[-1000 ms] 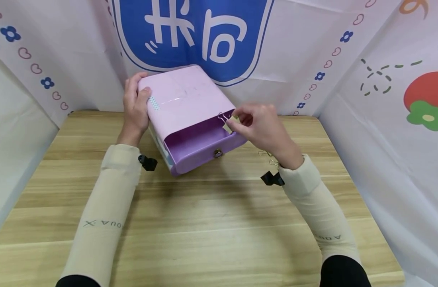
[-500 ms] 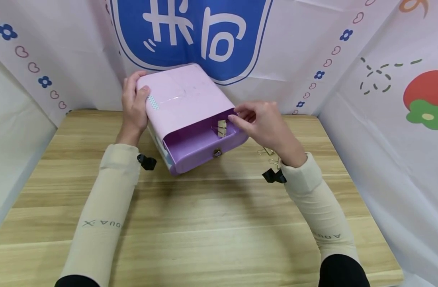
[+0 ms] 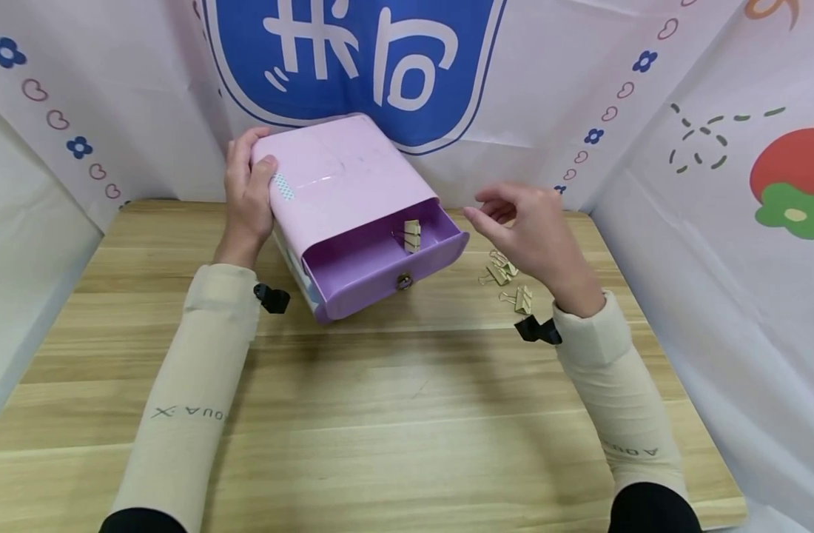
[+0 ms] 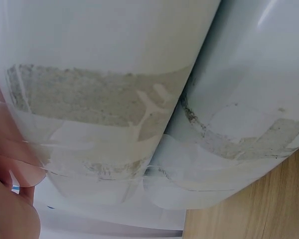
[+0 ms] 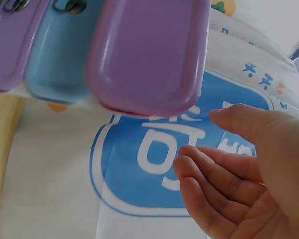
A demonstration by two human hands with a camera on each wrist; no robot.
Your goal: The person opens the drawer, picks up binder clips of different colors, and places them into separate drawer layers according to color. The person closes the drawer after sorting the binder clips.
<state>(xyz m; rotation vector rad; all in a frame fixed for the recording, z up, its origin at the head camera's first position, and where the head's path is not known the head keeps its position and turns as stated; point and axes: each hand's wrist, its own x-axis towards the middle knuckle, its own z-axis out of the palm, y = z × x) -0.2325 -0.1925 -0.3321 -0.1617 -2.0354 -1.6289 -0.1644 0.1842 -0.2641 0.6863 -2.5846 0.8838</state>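
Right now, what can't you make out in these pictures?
Head view: the back of the open drawer, hidden by the box.
Head view: whether more clips lie behind the right hand.
Left wrist view: the rest of the left hand, cut off by the left edge.
Right wrist view: the drawer's knob, beyond the top edge.

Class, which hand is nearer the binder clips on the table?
Right. The right hand is raised beside the binder clips; the left hand, farther off, grips the drawer box on its left.
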